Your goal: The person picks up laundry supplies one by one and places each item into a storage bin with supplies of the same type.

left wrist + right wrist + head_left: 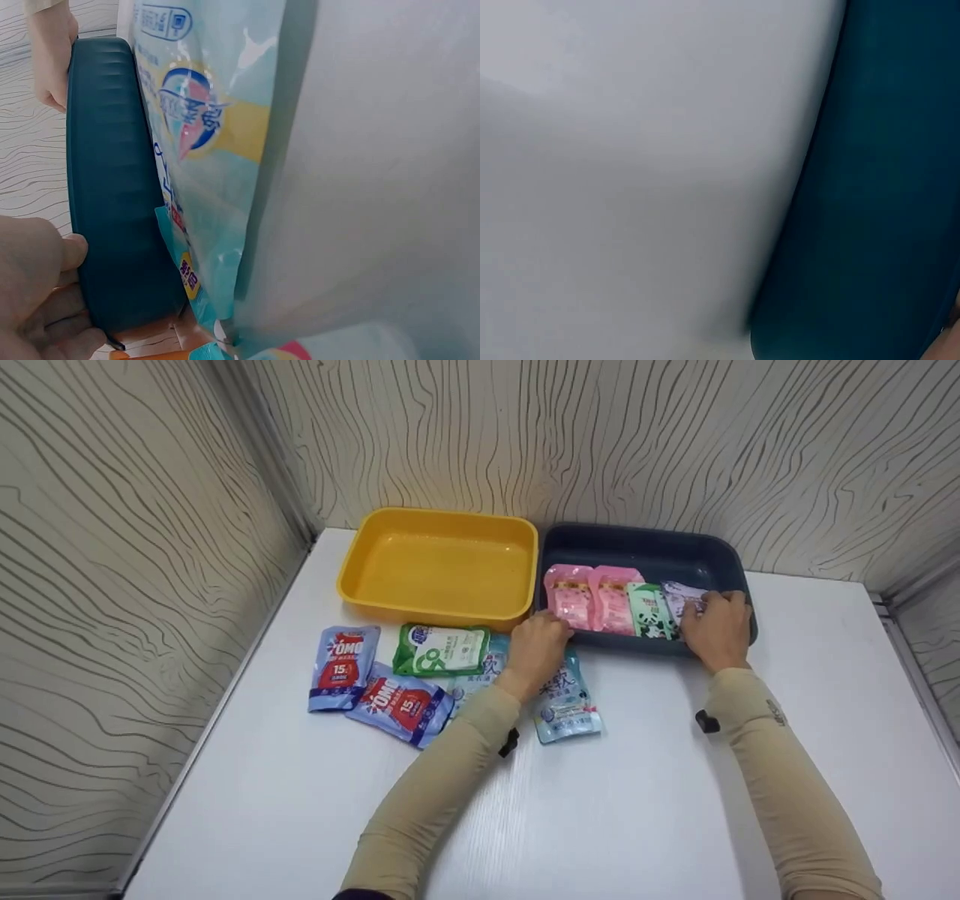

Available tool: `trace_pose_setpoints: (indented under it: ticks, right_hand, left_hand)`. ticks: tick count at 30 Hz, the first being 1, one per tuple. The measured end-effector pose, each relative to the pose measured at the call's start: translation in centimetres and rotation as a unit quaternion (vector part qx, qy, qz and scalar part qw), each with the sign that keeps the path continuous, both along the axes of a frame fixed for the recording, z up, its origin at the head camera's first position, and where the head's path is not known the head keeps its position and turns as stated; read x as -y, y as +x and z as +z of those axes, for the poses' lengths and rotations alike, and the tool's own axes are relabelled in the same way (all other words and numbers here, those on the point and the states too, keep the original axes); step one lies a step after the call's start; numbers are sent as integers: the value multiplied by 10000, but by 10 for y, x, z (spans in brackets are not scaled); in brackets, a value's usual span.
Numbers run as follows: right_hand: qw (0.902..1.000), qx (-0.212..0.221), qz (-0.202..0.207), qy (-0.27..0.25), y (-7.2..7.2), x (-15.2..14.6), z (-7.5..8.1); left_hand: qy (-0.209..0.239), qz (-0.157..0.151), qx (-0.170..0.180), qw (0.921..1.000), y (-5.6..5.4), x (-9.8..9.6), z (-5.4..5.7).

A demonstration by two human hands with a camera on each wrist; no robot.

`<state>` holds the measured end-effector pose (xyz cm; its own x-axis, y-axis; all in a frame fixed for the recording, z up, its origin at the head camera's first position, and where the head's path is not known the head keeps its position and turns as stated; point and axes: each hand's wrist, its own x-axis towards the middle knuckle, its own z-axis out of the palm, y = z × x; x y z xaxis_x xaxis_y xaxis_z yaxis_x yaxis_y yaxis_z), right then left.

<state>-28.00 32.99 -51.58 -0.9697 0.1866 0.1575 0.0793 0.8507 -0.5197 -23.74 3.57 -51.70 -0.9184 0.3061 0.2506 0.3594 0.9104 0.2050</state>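
My left hand (536,649) is at the front left corner of the dark blue tray (645,536), its thumb (73,251) touching the rim; whether it grips there I cannot tell. At the tray's right end my right hand (716,630) pinches a purple pouch (679,598) standing inside. Left of that pouch, a green panda pouch (651,611) and two pink pouches (570,596) (613,600) stand in a row along the front wall. Two light-blue laundry detergent pouches (566,712) (472,682) lie under and beside my left wrist.
A yellow tray (442,619) stands against the dark one, on its left. In front of it lie a green-and-white pouch (442,651) and two blue OMO detergent pouches (343,667) (403,705). Patterned walls close off the back and sides of the white table (637,810).
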Motion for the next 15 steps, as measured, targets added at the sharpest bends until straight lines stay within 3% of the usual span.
trace_pose_setpoints:
  ticks: [5, 10, 15]
  right_hand:
    - [9997, -201, 62, -117, 1, 0, -2]
    - [9988, -427, 197, -128, 2, 4, -2]
    - [9972, -678, 263, -148, 5, 7, 0]
  left_hand:
    - [204, -38, 127, 9997, 0, 2, 0]
    - [357, -133, 600, 9975, 2, 5, 3]
    - [509, -449, 890, 9937, 5, 12, 4]
